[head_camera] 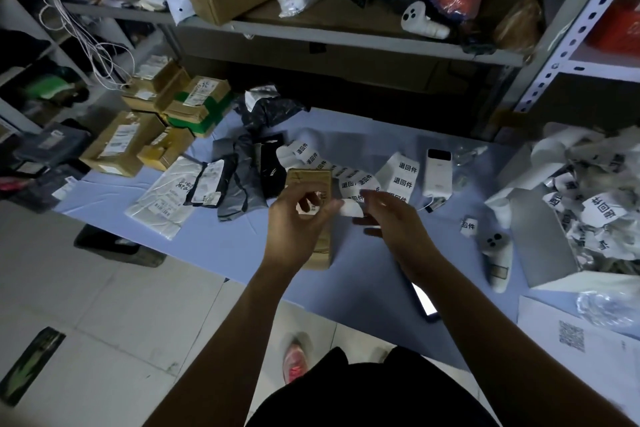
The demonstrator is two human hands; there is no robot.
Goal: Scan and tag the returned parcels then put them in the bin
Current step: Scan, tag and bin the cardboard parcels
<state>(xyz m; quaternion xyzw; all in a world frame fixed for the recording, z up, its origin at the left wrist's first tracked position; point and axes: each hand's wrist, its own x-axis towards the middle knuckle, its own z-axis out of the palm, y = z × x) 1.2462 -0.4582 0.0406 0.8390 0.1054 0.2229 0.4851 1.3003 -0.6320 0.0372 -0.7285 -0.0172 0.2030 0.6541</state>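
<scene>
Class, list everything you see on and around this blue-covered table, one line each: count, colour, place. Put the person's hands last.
brown cardboard parcel: one, brown, table centre
strip of printed paper labels: one or two, white, black print, behind the parcel
loose paper label: one, white, just right of the parcel
stacked cardboard boxes: about five, brown, table's left end
plastic mailer bags: several, white, grey, black, left of parcel
handheld scanner: two, white, one table right, another on the shelf
open box of label scraps: one, grey, far right
lit phone: one, black, table's near edge
left hand: one, fingers pinch the loose label
right hand: one, beside the label, grip unclear
</scene>
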